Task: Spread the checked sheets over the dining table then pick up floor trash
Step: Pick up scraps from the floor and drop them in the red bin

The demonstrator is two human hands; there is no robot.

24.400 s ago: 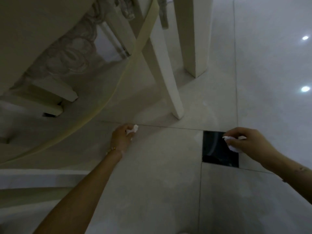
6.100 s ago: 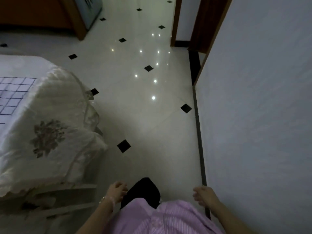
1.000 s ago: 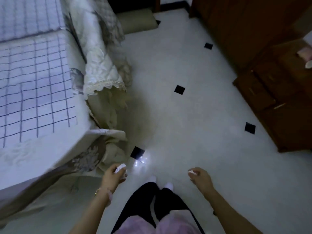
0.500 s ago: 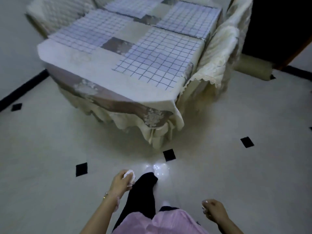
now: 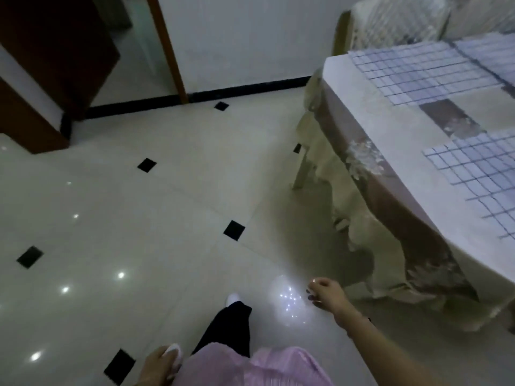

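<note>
Beside the pink shirt (image 5: pixel 250 369), left hand (image 5: pixel 158 364) grips white trash (image 5: pixel 172 351); right hand (image 5: pixel 326 293) curled, contents unclear.

Head camera looks steeply down at floor (image 5: pixel 139 232), seemingly mid-stride

A home dining room: cloth-draped dining table (image 5: pixel 362 151), covered chair (image 5: pixel 390 23), glossy tiled floor (image 5: pixel 139 218), wooden door frame (image 5: pixel 167 48)

open floor (image 5: pixel 167 218) left; draped table (image 5: pixel 404 190) blocks right.
</note>
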